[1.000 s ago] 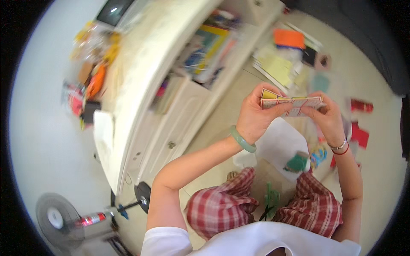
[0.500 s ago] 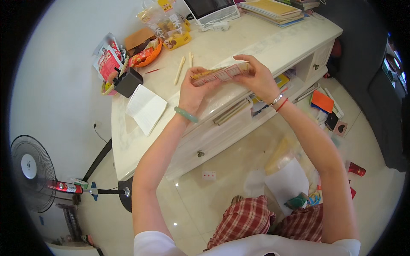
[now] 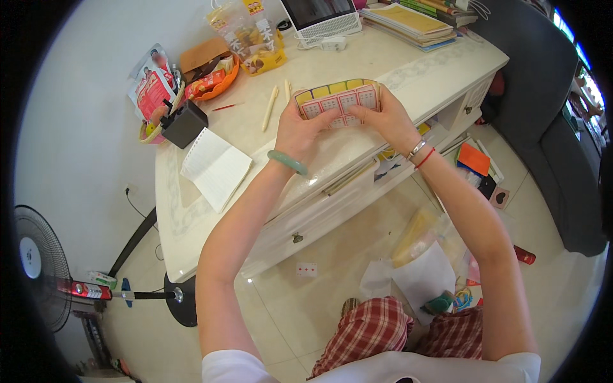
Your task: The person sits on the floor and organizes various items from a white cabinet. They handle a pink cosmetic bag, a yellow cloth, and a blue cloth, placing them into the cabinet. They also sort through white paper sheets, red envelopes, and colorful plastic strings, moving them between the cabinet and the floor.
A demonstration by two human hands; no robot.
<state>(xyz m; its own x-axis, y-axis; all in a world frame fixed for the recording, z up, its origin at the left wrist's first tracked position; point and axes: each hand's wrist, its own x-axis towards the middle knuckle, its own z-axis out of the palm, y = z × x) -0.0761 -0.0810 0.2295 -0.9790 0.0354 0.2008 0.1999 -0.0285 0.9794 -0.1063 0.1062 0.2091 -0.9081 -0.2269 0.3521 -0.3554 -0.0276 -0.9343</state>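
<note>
Above the front part of the white desk (image 3: 447, 76), both my hands hold a small printed paper booklet (image 3: 341, 102) with red-framed boxes and a yellow strip along its top. My left hand (image 3: 299, 135), below which a green bangle sits on the wrist, grips its left end with the thumb over the face. At the opposite end, my right hand (image 3: 391, 122) closes round the edge, thumb also on the printed side. Just left of the hands lie a cream pen (image 3: 271, 108) and another pen (image 3: 287, 88). An open lined notebook (image 3: 217, 167) rests further left.
A black pen holder (image 3: 185, 124), an orange basket (image 3: 220, 87) and a snack bag (image 3: 258, 45) stand at the back left. Behind are a tablet on a stand (image 3: 322, 19) and stacked books (image 3: 412, 22). A fan (image 3: 45, 268) stands left; papers (image 3: 424, 277) litter the floor.
The booklet has tilted so its printed face now shows more fully. Both thumbs have come onto that face, and the right hand's raised fingers have gone behind it.
</note>
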